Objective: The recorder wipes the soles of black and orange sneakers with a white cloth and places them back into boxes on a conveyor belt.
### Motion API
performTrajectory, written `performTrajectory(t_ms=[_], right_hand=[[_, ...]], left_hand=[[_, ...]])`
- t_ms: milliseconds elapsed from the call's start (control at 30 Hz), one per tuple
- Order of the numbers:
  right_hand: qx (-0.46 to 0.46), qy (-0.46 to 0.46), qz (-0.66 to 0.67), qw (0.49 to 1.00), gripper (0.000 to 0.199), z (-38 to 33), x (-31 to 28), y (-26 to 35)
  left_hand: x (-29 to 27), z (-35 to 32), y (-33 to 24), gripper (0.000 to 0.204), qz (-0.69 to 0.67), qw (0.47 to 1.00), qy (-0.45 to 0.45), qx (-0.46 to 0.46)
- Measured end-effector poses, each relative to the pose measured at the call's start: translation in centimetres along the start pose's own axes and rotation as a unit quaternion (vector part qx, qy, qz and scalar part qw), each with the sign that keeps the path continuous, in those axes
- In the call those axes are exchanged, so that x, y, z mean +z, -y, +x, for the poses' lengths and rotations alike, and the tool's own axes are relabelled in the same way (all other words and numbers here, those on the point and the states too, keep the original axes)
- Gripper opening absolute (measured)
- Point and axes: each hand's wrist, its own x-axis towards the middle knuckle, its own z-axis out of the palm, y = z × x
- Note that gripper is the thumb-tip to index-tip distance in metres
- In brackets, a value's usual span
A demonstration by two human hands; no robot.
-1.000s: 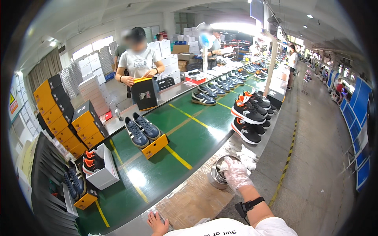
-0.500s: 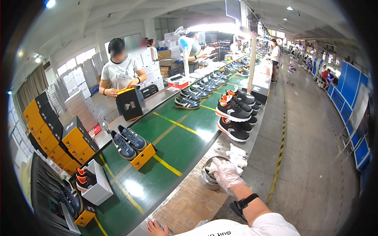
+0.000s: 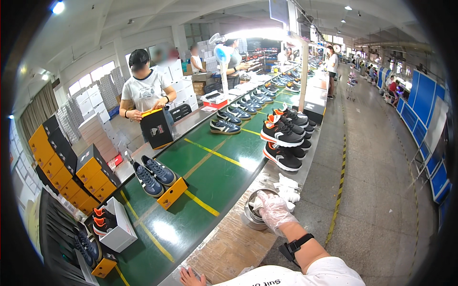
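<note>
Low and right of centre in the frame, the right hand (image 3: 275,213), in a thin clear plastic glove, reaches into a small round metal tin (image 3: 254,215) that stands on the brown cardboard-covered bench (image 3: 229,245). The tin holds crumpled white cloth (image 3: 256,204), and the fingers (image 3: 268,221) curl down over it; whether they grip the cloth I cannot tell. More white rags (image 3: 287,187) lie just beside the tin, toward the upper right. The left hand (image 3: 191,277) rests flat at the bottom edge of the bench, fingers spread wide, holding nothing.

Left of the bench runs a long green conveyor belt with yellow lines (image 3: 210,167). At centre left a pair of navy sneakers (image 3: 153,174) lies on an orange shoebox lid (image 3: 172,192). At lower left an open white shoebox (image 3: 119,229) holds black-and-orange shoes. Black sneakers with orange collars (image 3: 282,138) stand on the belt's right edge. Stacked orange-and-black shoeboxes (image 3: 57,164) fill the left. Across the belt, a person in a white shirt (image 3: 145,93) holds a black box (image 3: 157,127). The factory hall has a grey concrete floor (image 3: 377,181).
</note>
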Motion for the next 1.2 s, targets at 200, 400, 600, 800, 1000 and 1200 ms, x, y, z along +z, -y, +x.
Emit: performTrajectory(t_ms=[200,400,600,800,1000,1200], right_hand=[[-0.003,0.002,0.000,1.000,0.053,0.3,-0.6,0.1],[-0.010,-0.012,0.006,1.000,0.052,0.2,-1.0,-0.2],[-0.009,-0.007,-0.006,1.000,0.051,0.8,-0.8,-0.6],[0.001,0.014,-0.008,1.000,0.052,1.1,-1.8,-0.8],[0.005,0.015,0.002,1.000,0.054,1.4,-1.4,-1.0],[0.013,0.022,-0.005,1.000,0.054,1.7,-1.6,-1.5]], left_hand=[[0.3,0.2,0.0,0.065,-0.001,1.000,0.000,-0.013],[1.7,0.3,0.2,0.067,-0.002,1.000,-0.001,-0.009],[1.0,0.5,-0.7,0.067,0.009,1.000,0.010,-0.016],[1.5,0.6,-0.7,0.065,0.022,0.999,-0.023,0.010],[2.3,0.7,-0.6,0.065,0.028,0.999,-0.042,0.019],[0.2,0.9,-2.0,0.067,-0.005,0.999,-0.024,0.022]])
